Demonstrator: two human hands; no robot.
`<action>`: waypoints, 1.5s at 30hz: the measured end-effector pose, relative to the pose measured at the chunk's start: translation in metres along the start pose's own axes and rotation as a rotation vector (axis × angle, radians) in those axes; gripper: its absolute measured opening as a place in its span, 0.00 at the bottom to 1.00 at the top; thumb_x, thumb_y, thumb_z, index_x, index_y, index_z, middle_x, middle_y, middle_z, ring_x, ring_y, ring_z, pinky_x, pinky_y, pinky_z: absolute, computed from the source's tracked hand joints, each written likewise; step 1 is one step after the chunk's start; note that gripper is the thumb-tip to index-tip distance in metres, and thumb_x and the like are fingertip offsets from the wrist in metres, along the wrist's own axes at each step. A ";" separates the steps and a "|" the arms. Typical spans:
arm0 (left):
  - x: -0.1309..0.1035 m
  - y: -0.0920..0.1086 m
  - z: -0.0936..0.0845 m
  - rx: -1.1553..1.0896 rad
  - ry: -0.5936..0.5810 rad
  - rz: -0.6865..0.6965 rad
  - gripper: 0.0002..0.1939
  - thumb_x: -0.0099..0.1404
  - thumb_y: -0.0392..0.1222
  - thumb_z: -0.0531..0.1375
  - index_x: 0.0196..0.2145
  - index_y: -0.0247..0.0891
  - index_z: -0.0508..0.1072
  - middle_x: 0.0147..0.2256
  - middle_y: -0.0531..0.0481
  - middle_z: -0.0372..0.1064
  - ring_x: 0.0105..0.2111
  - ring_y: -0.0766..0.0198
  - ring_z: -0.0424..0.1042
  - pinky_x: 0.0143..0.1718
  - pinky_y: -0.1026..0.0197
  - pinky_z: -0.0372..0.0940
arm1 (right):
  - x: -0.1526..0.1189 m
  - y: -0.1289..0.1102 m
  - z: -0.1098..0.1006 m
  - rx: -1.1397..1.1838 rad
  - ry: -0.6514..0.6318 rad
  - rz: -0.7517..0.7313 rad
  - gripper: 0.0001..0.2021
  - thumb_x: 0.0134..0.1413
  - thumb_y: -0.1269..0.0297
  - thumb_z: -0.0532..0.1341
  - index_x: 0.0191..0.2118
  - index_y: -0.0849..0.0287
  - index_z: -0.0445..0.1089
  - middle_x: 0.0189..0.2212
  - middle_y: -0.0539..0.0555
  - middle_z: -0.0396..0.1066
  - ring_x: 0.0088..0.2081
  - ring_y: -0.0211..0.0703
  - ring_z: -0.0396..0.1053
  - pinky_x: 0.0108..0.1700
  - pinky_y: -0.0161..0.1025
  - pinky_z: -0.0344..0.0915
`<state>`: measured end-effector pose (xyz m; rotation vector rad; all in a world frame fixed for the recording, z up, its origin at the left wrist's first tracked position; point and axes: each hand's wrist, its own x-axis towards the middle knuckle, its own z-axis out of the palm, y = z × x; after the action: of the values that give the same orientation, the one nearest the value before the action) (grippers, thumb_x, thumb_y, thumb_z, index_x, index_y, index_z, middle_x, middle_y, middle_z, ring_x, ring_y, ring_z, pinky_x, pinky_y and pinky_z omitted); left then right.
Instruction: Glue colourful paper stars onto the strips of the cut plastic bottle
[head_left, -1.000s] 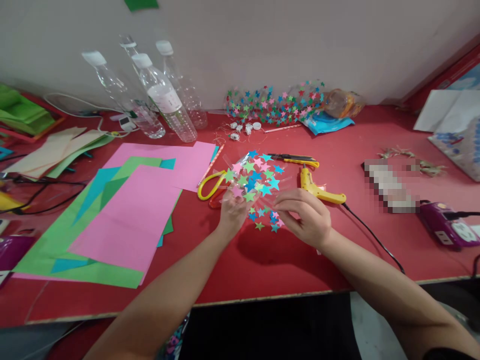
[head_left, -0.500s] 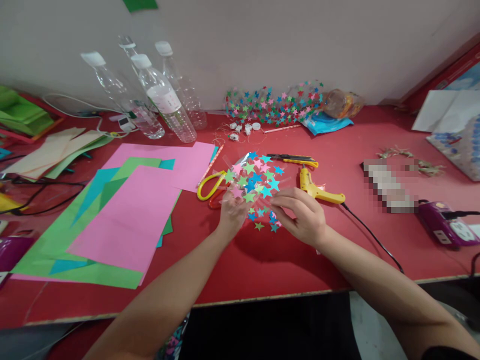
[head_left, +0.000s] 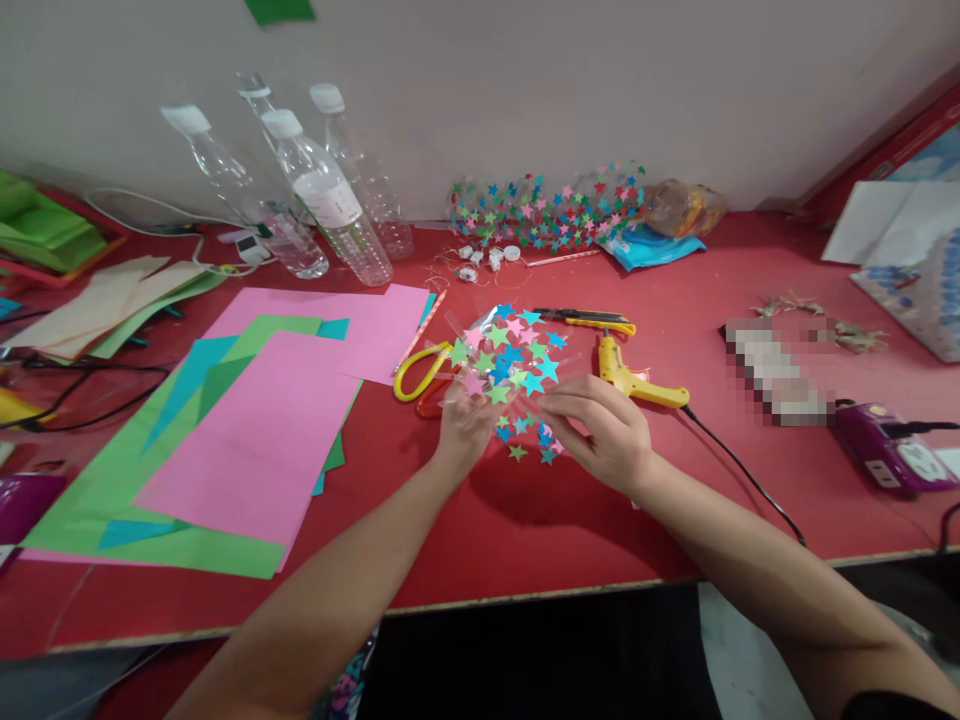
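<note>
Both my hands hold up a clear plastic piece covered with coloured paper stars (head_left: 508, 358) above the red table (head_left: 525, 520). My left hand (head_left: 463, 425) grips its lower left edge. My right hand (head_left: 600, 432) pinches its lower right side, fingers close to the stars. A few loose stars (head_left: 525, 440) lie on the table under it. Yellow-handled scissors (head_left: 421, 372) lie just left of my left hand. A yellow glue gun (head_left: 634, 375) lies right of the star piece.
Pink, green and blue paper sheets (head_left: 247, 430) lie at left. Clear bottles (head_left: 330, 200) stand at the back. A star-covered bottle (head_left: 547, 212) lies by the wall. A yellow utility knife (head_left: 589, 319), a purple power strip (head_left: 892, 455) and the glue gun's black cord (head_left: 742, 470) are at right.
My right hand has shifted slightly left along the star piece. Everything else is as it was.
</note>
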<state>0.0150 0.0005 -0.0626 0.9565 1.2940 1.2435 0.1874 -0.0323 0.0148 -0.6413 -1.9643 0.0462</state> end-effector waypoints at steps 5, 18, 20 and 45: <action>-0.001 0.007 -0.004 0.052 -0.022 -0.020 0.10 0.49 0.33 0.67 0.29 0.41 0.73 0.15 0.59 0.59 0.20 0.64 0.64 0.25 0.62 0.63 | 0.000 0.000 -0.002 -0.002 0.004 -0.008 0.10 0.57 0.77 0.60 0.44 0.60 0.70 0.33 0.55 0.75 0.37 0.41 0.75 0.38 0.39 0.75; -0.005 0.013 -0.004 0.145 -0.033 0.074 0.12 0.47 0.41 0.68 0.31 0.41 0.73 0.16 0.57 0.59 0.19 0.63 0.62 0.24 0.60 0.56 | -0.001 0.001 -0.006 -0.095 0.017 -0.070 0.06 0.56 0.75 0.62 0.39 0.59 0.71 0.32 0.54 0.75 0.33 0.41 0.74 0.34 0.39 0.72; -0.006 0.015 -0.003 0.142 -0.026 0.068 0.12 0.47 0.42 0.69 0.30 0.41 0.73 0.16 0.57 0.59 0.19 0.64 0.61 0.23 0.60 0.57 | -0.001 0.000 -0.007 -0.122 0.005 -0.088 0.05 0.56 0.74 0.62 0.38 0.59 0.71 0.31 0.54 0.75 0.32 0.40 0.74 0.32 0.38 0.71; 0.004 0.003 -0.001 0.074 0.032 -0.001 0.15 0.51 0.43 0.68 0.37 0.41 0.72 0.14 0.61 0.58 0.20 0.63 0.69 0.24 0.62 0.67 | 0.002 0.004 -0.006 -0.240 0.048 -0.008 0.11 0.53 0.73 0.63 0.42 0.54 0.70 0.34 0.51 0.64 0.35 0.41 0.64 0.37 0.43 0.65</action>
<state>0.0132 0.0050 -0.0604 0.9923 1.3732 1.2215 0.1938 -0.0297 0.0181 -0.7827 -1.9418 -0.2103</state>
